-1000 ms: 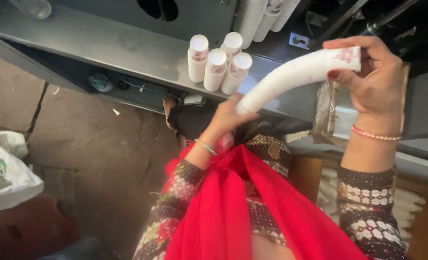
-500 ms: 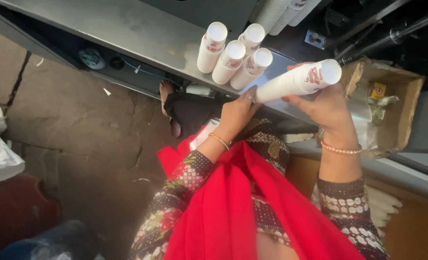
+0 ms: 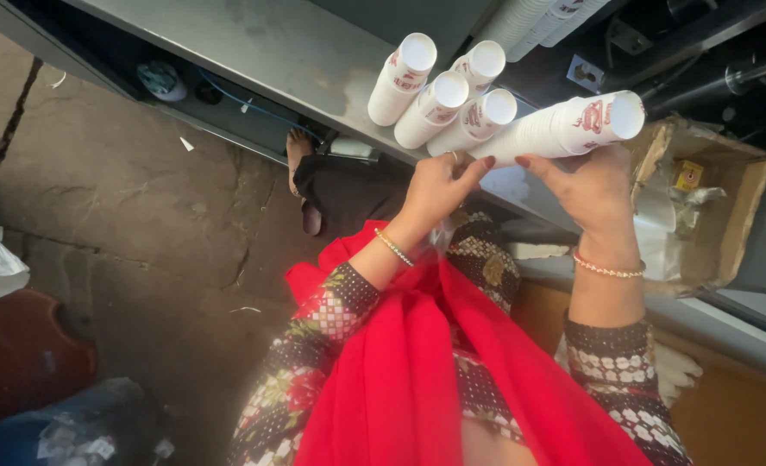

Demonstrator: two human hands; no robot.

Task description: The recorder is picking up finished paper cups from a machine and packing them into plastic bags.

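Steel counter [image 3: 297, 60]; hands [image 3: 439, 185] [image 3: 586, 181] gripping cup stack [image 3: 564, 128]

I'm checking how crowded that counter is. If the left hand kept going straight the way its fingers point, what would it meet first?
Probably the stack of white cups that the left hand already touches; beyond it, the four upright cup stacks, though depth is unclear.

From my feed, daylight falls evenly and bright on the grey metal bench [image 3: 254, 52] and the white paper cup stacks [image 3: 439, 95], with mild glare. The dark recess beneath stays shadowed. Wide-angle lens bends the edges; focus is sharp.
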